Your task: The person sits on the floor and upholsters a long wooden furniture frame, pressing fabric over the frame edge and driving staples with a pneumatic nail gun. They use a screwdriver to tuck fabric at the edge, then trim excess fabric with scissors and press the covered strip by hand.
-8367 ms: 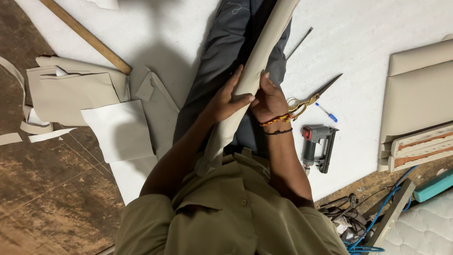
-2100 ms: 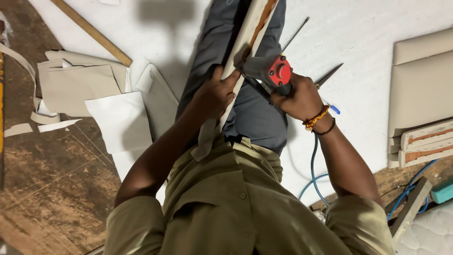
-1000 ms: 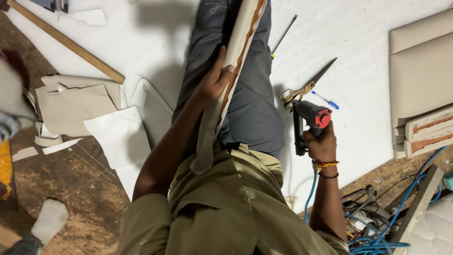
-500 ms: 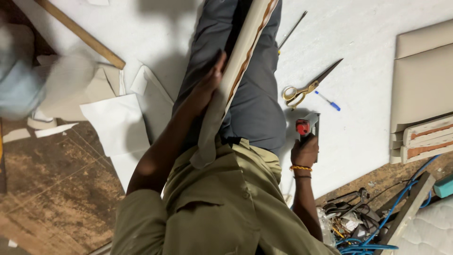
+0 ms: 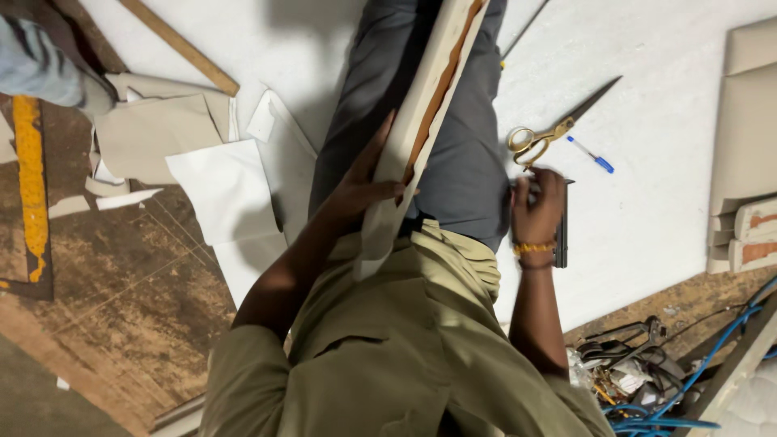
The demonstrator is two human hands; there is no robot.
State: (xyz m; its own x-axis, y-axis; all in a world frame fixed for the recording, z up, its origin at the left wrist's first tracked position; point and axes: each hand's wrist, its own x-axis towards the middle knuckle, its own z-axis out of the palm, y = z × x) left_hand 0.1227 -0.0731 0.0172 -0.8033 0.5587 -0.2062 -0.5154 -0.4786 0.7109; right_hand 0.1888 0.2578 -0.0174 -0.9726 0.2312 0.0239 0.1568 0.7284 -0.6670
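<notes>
A long cream fabric-covered panel [image 5: 429,97] with a strip of brown wood showing lies along my lap, over grey trousers. My left hand [image 5: 364,182] grips its left edge near the lower end, fingers spread along the fabric. My right hand [image 5: 537,204], with a beaded bracelet at the wrist, rests closed on a dark staple gun [image 5: 561,231] lying on the white sheet [image 5: 647,210] beside my right thigh. Most of the gun is hidden under the hand.
Gold-handled scissors [image 5: 550,129] and a blue pen [image 5: 591,154] lie just beyond the gun. Cream padded panels [image 5: 749,121] stack at the right. Fabric offcuts [image 5: 146,137], white paper [image 5: 218,186] and a wooden stick [image 5: 186,48] lie left. A blue hose [image 5: 647,421] and tools sit bottom right. Another person's foot [image 5: 40,65] shows top left.
My right hand has carried the staple gun from the panel down to the white sheet near the scissors and lowered it flat. The left hand keeps its hold on the panel.
</notes>
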